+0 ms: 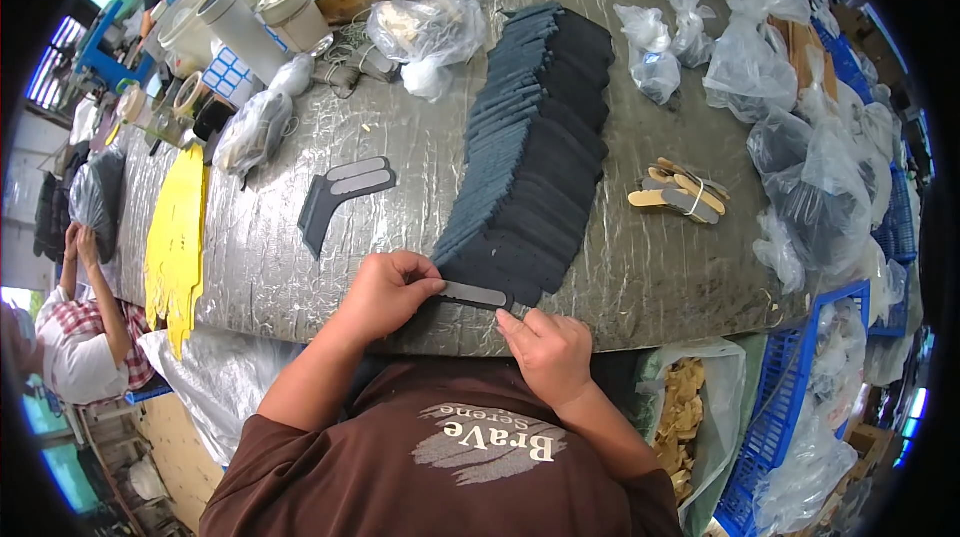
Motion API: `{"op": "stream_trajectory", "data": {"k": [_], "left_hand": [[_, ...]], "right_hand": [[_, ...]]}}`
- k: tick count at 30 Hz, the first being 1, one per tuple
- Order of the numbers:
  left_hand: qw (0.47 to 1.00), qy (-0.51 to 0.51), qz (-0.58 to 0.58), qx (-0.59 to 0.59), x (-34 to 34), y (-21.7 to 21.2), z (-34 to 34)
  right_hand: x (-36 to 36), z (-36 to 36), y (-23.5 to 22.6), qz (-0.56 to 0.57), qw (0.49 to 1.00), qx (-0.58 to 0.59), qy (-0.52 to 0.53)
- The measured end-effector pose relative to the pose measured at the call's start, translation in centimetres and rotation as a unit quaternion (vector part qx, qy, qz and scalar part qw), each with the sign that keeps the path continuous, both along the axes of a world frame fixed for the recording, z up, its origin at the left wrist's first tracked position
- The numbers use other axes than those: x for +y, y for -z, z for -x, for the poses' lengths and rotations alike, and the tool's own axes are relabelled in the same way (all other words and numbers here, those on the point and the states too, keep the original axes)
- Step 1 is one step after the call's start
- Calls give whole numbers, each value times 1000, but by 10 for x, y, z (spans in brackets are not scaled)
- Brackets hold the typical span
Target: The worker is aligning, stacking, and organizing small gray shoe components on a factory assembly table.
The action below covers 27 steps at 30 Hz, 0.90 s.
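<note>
At the near edge of the table, a grey rounded strip lies along the lower end of a dark cut piece. My left hand pinches the strip's left end between thumb and fingers. With its fingers curled, my right hand has thumb and forefinger at the strip's right end. Beyond my hands stretches a long overlapping row of dark blue-black cut pieces. To the left lies a separate bent dark piece bearing two grey strips.
A tied bundle of strips lies right of the row. Yellow sheets hang over the table's left edge. Plastic bags and blue crates line the right. Buckets stand far left. A co-worker is at the left.
</note>
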<state>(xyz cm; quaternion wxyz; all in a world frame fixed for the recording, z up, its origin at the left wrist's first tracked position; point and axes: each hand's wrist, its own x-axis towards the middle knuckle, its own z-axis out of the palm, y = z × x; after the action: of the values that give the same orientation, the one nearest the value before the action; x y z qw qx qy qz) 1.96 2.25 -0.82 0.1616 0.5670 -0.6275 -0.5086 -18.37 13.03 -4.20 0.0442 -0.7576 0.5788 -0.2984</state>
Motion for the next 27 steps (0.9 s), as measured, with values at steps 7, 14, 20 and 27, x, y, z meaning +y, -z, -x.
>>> {"op": "stream_trajectory", "data": {"k": [7, 14, 20, 27], "left_hand": [[1000, 4, 10, -14, 1, 4, 0], [999, 10, 27, -21, 1, 6, 3], [991, 34, 120, -50, 4, 8, 6], [960, 96, 233, -123, 3, 0, 7]], "right_hand": [[1, 0, -1, -3, 1000, 13, -4], [-1, 0, 6, 30, 999, 19, -24], [-1, 0, 6, 28, 999, 22, -24], [-2, 2, 1, 6, 1000, -12, -23]]}}
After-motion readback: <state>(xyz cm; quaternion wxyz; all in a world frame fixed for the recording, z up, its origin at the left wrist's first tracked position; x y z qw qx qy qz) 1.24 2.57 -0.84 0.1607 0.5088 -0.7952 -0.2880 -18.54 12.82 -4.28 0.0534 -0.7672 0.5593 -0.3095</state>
